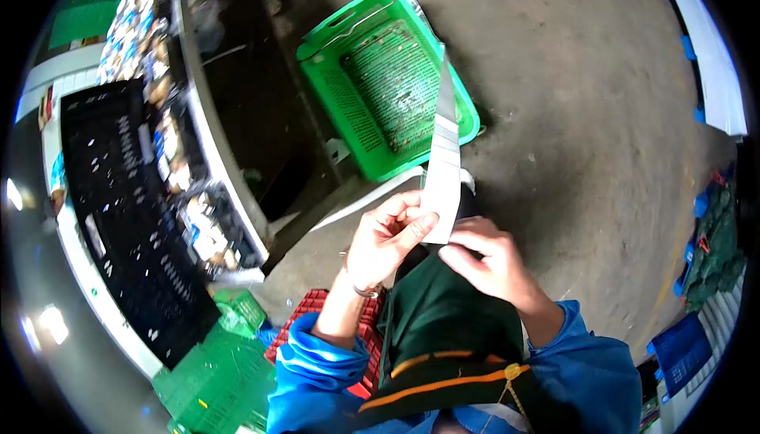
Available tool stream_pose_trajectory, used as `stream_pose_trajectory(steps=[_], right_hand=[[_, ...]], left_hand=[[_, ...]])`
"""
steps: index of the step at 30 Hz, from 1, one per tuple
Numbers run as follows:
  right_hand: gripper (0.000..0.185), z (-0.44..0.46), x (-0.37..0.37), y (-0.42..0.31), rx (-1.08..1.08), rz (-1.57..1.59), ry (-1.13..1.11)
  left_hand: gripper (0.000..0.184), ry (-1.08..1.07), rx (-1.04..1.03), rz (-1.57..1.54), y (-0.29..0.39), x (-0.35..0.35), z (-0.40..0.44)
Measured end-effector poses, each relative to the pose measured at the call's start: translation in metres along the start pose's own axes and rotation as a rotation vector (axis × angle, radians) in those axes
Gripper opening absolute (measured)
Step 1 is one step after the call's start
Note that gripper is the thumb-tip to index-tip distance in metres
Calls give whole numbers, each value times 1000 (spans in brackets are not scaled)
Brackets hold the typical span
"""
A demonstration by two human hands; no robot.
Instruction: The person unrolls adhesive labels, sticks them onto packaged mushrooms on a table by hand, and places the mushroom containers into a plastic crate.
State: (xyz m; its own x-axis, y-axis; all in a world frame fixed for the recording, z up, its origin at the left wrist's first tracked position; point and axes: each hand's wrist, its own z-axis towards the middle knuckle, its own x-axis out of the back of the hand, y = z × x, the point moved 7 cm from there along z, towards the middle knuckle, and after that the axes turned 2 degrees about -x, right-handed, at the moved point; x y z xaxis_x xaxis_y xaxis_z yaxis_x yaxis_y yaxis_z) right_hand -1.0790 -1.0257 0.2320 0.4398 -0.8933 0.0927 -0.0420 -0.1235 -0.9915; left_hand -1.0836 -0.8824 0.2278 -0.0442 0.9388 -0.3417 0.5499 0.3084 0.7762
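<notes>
Grey floor [586, 62] below white strip [443, 177]

No word, number or brand can be read. The long, flat white-and-silver strip [444, 189] bears thin dark lines across its width — none legible as characters. The heaped blue-and-white wrapped pieces [133, 32] show coloured patches too blurred to make out. On the curved white rail [80, 256] along the speckled black belt [119, 197] is a small round green mark [94, 292] — too small to decipher.
</notes>
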Motion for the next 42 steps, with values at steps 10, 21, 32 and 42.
stream_pose_trajectory(steps=[10,21,32,42], right_hand=[[22,65,-59,-195,259,-242,-944],[20,41,-132,-281,208,-315,-1079],[14,28,-144,-277,170,-56,-798],[13,48,-141,-306,220,252,-543]], left_hand=[[28,75,-89,632,164,-11,-153],[24,308,-405,847,202,18,-249],[18,660,-775,710,186,19,-282],[7,1025,-1042,399,189,34,-350]])
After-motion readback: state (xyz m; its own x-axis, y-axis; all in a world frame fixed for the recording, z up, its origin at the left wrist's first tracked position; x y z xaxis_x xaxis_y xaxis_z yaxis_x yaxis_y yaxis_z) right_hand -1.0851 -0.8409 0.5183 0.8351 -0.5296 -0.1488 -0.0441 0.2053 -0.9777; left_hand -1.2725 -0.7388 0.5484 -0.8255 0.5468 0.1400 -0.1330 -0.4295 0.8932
